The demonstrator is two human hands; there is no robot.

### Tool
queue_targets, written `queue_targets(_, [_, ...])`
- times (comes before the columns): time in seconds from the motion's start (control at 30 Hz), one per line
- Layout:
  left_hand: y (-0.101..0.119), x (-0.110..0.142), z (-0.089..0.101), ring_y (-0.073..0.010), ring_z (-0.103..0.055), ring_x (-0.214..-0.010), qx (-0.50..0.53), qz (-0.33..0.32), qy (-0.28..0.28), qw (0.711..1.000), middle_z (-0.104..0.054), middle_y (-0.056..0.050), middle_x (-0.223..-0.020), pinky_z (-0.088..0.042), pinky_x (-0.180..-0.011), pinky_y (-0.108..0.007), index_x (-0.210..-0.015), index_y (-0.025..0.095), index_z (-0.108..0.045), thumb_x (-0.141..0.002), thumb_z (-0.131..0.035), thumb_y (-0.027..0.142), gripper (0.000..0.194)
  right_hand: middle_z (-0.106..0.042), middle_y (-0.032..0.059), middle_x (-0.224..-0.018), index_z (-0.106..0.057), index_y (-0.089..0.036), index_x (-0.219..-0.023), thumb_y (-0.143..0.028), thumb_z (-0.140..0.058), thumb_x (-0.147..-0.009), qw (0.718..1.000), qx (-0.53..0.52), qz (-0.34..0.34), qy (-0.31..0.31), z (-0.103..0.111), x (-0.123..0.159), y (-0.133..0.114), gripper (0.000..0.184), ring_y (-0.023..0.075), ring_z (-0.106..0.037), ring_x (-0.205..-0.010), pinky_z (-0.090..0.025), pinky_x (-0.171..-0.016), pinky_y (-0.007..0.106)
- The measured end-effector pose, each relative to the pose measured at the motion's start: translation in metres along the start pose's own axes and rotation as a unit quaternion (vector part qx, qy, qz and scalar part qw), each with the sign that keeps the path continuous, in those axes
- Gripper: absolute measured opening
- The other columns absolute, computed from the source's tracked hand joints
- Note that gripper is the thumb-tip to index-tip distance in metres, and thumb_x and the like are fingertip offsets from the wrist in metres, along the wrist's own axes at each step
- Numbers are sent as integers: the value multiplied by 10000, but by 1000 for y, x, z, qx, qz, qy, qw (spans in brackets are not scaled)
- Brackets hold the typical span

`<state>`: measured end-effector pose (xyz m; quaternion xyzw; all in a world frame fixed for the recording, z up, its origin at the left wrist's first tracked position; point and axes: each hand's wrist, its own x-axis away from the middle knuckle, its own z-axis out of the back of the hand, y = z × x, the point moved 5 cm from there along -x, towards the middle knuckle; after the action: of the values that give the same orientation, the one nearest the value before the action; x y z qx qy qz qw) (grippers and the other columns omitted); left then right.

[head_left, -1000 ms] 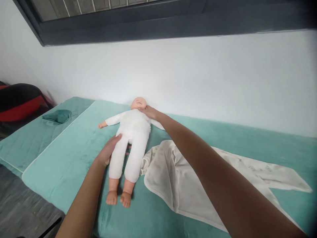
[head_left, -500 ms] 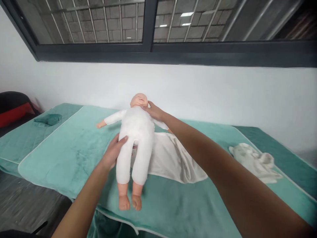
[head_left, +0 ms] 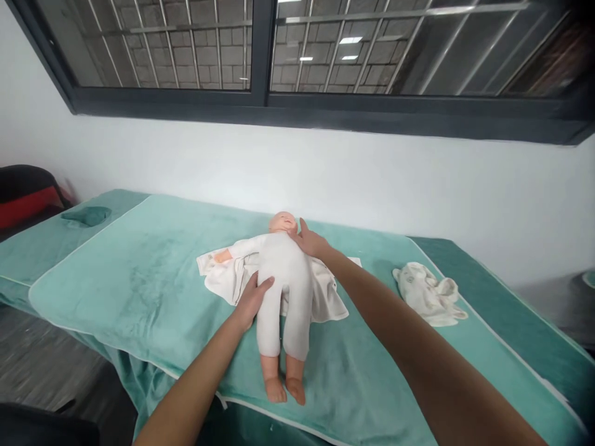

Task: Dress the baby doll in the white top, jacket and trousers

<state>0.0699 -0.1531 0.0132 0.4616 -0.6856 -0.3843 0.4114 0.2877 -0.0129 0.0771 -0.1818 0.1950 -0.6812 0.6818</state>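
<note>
The doll (head_left: pixel 284 266) covers the middle of the white garment (head_left: pixel 227 282) below it. Most fingers of the left hand (head_left: pixel 253 300) are hidden behind the doll's hip. The right hand (head_left: pixel 312 242) and forearm (head_left: pixel 400 328) hide one arm of the doll. The top edge cuts the window (head_left: pixel 261 68); the left edge, a red and black thing (head_left: pixel 28 199). Marks on the crumpled cloth (head_left: pixel 426 296) are too small to tell.
</note>
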Motion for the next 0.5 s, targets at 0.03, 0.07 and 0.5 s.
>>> queue_targets(0.03, [-2, -2, 2, -250, -730, -1004, -6, -3, 8, 1000, -742, -120, -1167, -603, -875, -374, -1315, 204, -585, -811, -778, 479, 606, -674, 241, -1283, -200, -83, -1611, -685, -356, -979, 998, 48, 18, 24, 3, 2, -7, 887, 371, -642, -1182, -470, -993, 478])
queue_targets(0.07, [-3, -3, 4, -258, -723, -1038, -14, -5, 14, 1000, -736, -123, -1188, -597, -900, -384, -1313, 204, -586, -809, -777, 492, 611, -660, 237, -1298, -250, -97, -1593, -649, -329, -1001, 994, 86, 38, 54, 6, 4, -18, 813, 372, -628, -1188, -466, -984, 478])
queue_targets(0.5, [6, 8, 18, -285, -645, -1216, -113, 18, -15, 993, -647, -113, -1398, -512, -1012, -378, -1388, 223, -594, -890, -644, 571, 609, -696, 138, -1212, -666, -178, -1184, -420, -613, -955, 911, 248, 294, -146, -109, -7, -162, 337, 301, -640, -1097, -456, -879, 371])
